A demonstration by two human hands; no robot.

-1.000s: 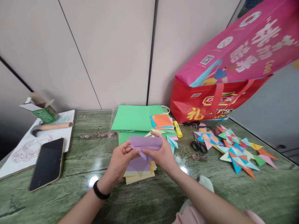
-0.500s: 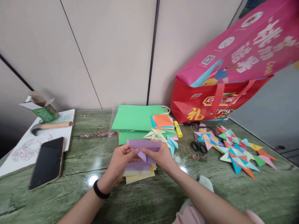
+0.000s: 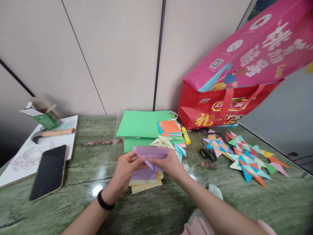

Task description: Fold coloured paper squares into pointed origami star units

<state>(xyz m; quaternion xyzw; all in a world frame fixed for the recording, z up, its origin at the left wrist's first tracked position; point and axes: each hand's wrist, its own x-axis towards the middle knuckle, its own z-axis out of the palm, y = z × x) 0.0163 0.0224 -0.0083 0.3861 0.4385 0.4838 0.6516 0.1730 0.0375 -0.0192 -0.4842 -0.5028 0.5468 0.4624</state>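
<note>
A sheet of purple paper [image 3: 153, 151], partly folded, is held up between both hands. My left hand [image 3: 127, 166] pinches its left side, thumb pressed on the front near a crease. On the right side, my right hand [image 3: 170, 162] grips it with the thumb pointing left toward the middle fold. Below the held sheet lies a loose stack of purple and pale yellow paper [image 3: 147, 188]. Just past my hands are folded pale green paper pieces [image 3: 162, 141] and folded light blue pieces [image 3: 180, 150].
Green paper sheets [image 3: 144, 124] and small orange squares [image 3: 170, 127] lie ahead, beside a yellow glue stick [image 3: 186, 135]. Scissors [image 3: 207, 153] and colourful folded stars [image 3: 249, 161] are to the right, before a red bag [image 3: 195, 107]. A phone [image 3: 49, 173], hammer [image 3: 57, 132] and opened box [image 3: 45, 117] sit left.
The top edge of the purple paper has shifted very slightly to the right. Both hands keep almost the same hold, and nothing else has moved.
</note>
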